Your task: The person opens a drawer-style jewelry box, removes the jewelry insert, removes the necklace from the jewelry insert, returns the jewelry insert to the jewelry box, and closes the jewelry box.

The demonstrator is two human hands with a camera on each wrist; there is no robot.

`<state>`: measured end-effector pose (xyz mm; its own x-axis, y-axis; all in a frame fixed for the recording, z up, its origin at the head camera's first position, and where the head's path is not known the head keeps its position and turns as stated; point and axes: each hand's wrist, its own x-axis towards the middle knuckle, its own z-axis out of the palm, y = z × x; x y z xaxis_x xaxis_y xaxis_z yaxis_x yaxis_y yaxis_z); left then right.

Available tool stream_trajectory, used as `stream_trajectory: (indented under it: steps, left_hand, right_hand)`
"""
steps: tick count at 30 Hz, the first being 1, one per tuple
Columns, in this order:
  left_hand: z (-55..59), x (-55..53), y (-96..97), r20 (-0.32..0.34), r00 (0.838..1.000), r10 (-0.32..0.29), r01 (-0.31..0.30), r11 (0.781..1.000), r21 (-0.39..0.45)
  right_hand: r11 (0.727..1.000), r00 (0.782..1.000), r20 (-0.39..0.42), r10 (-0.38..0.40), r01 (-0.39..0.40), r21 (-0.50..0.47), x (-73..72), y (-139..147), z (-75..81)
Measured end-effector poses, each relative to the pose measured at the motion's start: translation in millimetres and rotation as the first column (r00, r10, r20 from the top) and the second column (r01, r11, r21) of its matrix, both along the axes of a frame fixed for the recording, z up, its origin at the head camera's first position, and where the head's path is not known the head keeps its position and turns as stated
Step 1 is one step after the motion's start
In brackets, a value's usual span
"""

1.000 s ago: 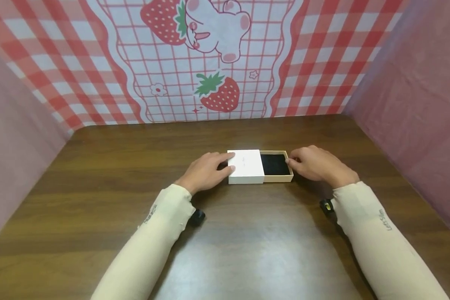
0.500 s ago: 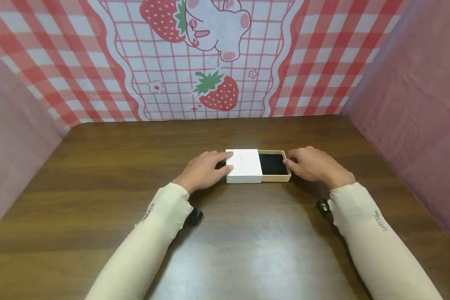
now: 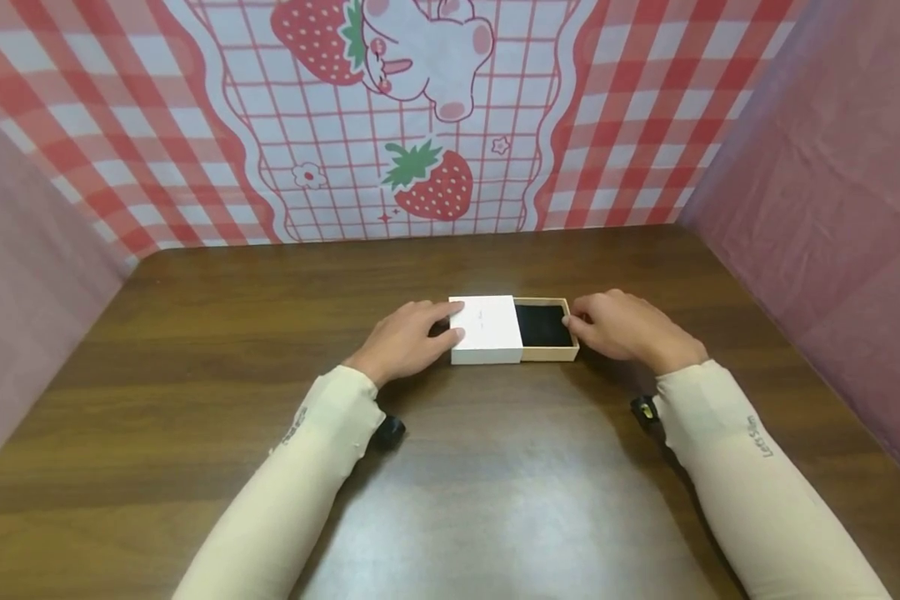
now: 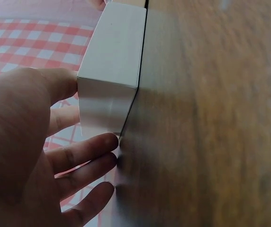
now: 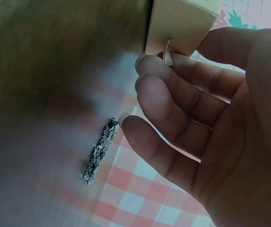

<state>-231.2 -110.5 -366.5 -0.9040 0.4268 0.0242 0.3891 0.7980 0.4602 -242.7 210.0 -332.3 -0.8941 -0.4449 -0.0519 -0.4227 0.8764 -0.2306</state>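
Note:
A small white sliding gift box lies on the table, its white sleeve (image 3: 487, 329) to the left and its tan drawer (image 3: 551, 354) pulled partly out to the right. Black padding (image 3: 543, 325) lines the drawer. My left hand (image 3: 401, 337) rests its thumb and forefinger on top of the sleeve's left end; the other fingers extend beside that end in the left wrist view. My right hand (image 3: 626, 329) pinches the drawer's right end wall between thumb and forefinger. A thin ribbon tab (image 5: 167, 54) sticks out there in the right wrist view.
A bunched dark silver chain (image 5: 100, 151) lies on the table beside my right little finger, hidden from the head view. The brown wooden table (image 3: 480, 467) ends at a red checked cloth (image 3: 645, 125) behind. A pink cloth (image 3: 847, 208) hangs along the right side.

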Motion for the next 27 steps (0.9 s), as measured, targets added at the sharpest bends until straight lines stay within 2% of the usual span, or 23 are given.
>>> stream_trajectory:
  steps: [14,27]
  left_hand:
    - [0.1,-0.9,-0.5,-0.008,1.000,-0.001,0.001,1.000,-0.001]
    - [0.7,-0.8,-0.3,-0.003,1.000,0.006,-0.006,1.000,-0.003]
  right_hand:
    - [1.000,0.999,-0.043,0.013,-0.012,0.021,0.4,-3.7,1.7]
    - [1.000,0.999,-0.025,0.026,-0.026,-0.002,1.1,-4.8,0.0]
